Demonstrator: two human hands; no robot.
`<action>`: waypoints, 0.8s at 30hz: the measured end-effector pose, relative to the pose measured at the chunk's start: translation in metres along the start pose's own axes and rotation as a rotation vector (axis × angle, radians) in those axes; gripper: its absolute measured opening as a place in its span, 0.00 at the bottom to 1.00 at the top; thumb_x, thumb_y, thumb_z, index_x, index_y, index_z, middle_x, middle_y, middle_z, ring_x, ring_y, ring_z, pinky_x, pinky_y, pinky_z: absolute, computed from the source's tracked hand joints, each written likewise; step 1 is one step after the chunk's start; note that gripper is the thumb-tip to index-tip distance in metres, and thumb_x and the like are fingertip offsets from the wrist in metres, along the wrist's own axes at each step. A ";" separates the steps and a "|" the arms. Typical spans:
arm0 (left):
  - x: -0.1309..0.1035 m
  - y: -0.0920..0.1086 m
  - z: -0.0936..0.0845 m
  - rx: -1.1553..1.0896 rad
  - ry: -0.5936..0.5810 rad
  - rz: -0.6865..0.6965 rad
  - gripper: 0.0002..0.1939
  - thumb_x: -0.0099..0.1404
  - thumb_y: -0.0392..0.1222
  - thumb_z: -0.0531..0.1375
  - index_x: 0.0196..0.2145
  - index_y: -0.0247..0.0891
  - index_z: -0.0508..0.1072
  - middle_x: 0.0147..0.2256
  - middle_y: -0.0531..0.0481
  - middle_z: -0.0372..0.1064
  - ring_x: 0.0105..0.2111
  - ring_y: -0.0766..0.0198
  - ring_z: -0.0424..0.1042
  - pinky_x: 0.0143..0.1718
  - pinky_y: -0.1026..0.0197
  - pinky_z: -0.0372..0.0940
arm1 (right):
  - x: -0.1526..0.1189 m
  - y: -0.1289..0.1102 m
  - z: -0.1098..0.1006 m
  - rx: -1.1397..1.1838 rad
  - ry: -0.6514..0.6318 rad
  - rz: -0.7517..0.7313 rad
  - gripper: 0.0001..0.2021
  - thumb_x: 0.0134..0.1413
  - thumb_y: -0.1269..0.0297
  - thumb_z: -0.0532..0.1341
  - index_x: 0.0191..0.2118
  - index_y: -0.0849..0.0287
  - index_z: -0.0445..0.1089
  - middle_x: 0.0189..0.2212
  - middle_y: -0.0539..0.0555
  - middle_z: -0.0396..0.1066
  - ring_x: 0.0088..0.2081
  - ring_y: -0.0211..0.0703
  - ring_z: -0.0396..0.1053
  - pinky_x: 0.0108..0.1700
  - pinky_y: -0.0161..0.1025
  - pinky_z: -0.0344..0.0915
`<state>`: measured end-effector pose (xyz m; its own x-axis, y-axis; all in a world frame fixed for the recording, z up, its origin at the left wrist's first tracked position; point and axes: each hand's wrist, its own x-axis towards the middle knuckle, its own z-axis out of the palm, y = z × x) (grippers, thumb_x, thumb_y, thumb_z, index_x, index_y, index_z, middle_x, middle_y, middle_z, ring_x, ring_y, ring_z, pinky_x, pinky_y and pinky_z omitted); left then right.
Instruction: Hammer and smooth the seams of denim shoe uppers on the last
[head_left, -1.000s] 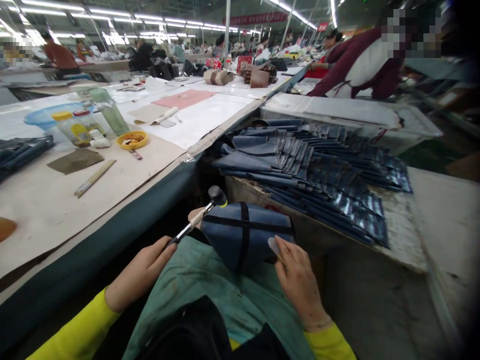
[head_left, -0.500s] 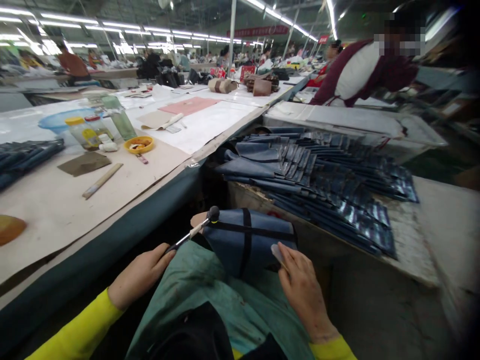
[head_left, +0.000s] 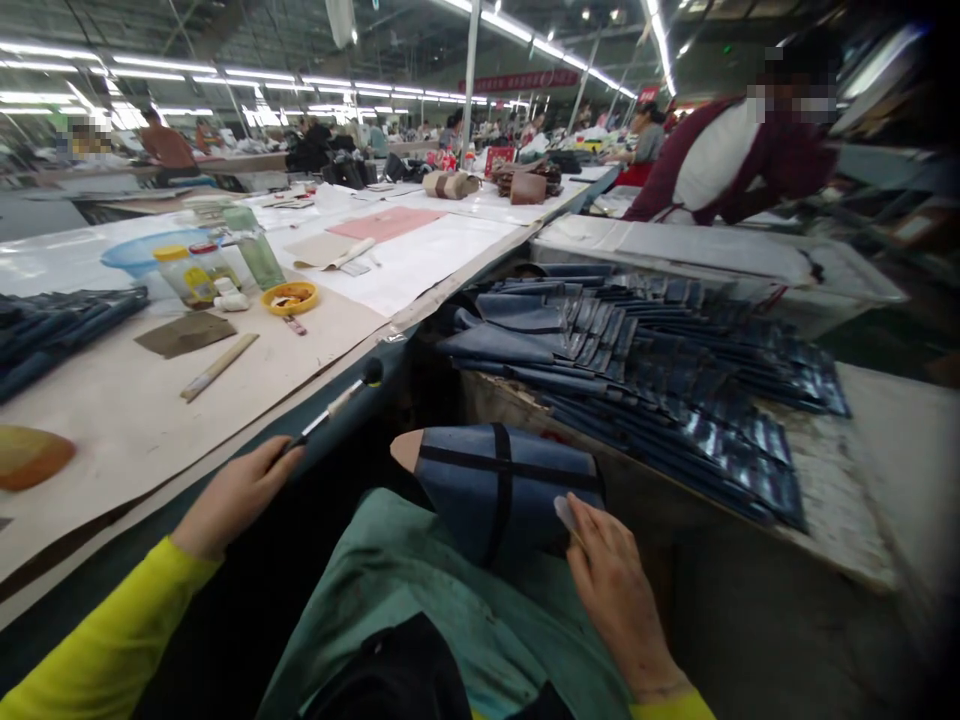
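Observation:
My left hand [head_left: 244, 490] is closed around the dark handle of a small hammer [head_left: 337, 402] with a metal shaft and a round black head. It is raised over the table's front edge, apart from the workpiece. A blue leather-like piece [head_left: 461, 445] with crossed black strips lies above my lap, a tan pointed end [head_left: 407, 451] showing at its left. My right hand [head_left: 615, 580] is closed on a small translucent white scraper [head_left: 565, 513] at the blue piece's right side. Part of the scraper is hidden by my fingers. A green apron [head_left: 420, 590] covers my lap.
Folded blue pieces [head_left: 600, 340] are stacked on a bench at right. The table [head_left: 322, 335] at left holds jars [head_left: 184, 278], a green bottle [head_left: 255, 250], a yellow dish [head_left: 290, 297] and a wooden stick [head_left: 220, 367]. A co-worker [head_left: 712, 160] leans over at far right.
My left hand has moved left and up with the hammer, so its head is off the blue piece. My right hand stays by the piece. The view has shifted slightly.

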<state>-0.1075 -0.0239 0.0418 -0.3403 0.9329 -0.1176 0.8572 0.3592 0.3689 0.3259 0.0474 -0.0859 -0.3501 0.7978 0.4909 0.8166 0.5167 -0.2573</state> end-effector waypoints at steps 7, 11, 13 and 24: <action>0.052 -0.073 -0.059 0.324 0.114 -0.084 0.24 0.65 0.56 0.46 0.43 0.34 0.68 0.38 0.48 0.67 0.39 0.55 0.70 0.42 0.59 0.62 | -0.002 0.001 0.005 0.018 0.011 0.006 0.26 0.58 0.70 0.50 0.62 0.55 0.49 0.49 0.58 0.63 0.50 0.50 0.60 0.52 0.51 0.63; 0.073 -0.114 -0.044 0.397 0.195 -0.020 0.20 0.65 0.51 0.46 0.46 0.37 0.67 0.48 0.43 0.66 0.46 0.49 0.67 0.45 0.47 0.63 | 0.002 0.002 0.004 0.039 0.026 0.058 0.25 0.56 0.71 0.51 0.61 0.54 0.53 0.47 0.57 0.65 0.49 0.48 0.62 0.51 0.49 0.65; 0.083 -0.115 -0.018 0.357 0.296 0.119 0.22 0.64 0.54 0.46 0.49 0.40 0.65 0.51 0.45 0.65 0.49 0.48 0.65 0.46 0.44 0.63 | 0.006 0.000 0.000 0.071 0.012 0.086 0.25 0.56 0.72 0.51 0.59 0.54 0.56 0.47 0.56 0.66 0.49 0.47 0.63 0.51 0.47 0.65; 0.031 0.103 0.133 -0.185 0.072 0.750 0.20 0.64 0.44 0.53 0.53 0.43 0.68 0.53 0.44 0.65 0.53 0.55 0.64 0.56 0.50 0.60 | 0.026 -0.019 -0.017 0.193 -0.060 0.111 0.21 0.56 0.70 0.51 0.55 0.55 0.62 0.47 0.57 0.69 0.49 0.46 0.65 0.53 0.47 0.65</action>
<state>0.0218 0.0457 -0.0469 0.2763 0.9187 0.2822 0.7917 -0.3840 0.4751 0.3089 0.0531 -0.0537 -0.2938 0.8673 0.4019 0.7511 0.4695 -0.4641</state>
